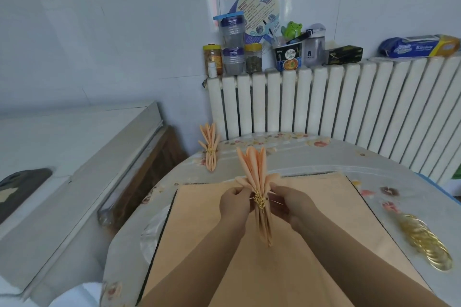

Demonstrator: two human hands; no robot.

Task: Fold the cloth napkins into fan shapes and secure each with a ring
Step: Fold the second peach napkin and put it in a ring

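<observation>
Napkin [258, 183], peach cloth pleated into a fan, is held upright above the flat napkins [311, 207] on the table [374, 164]; left hand [234, 203] and right hand [287, 204] each pinch it at the gold ring [260, 200] round its middle. Judged light, soft and limp, so pleats likely splay unless gripped at the ring. Upper pleats flare; lower ones hang tight.

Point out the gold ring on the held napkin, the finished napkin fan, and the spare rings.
gold ring [260, 200], head view, wheat-ear ornament.
finished napkin fan [210, 142], head view, upper pleats.
spare rings [427, 244], head view, middle of pile.
</observation>
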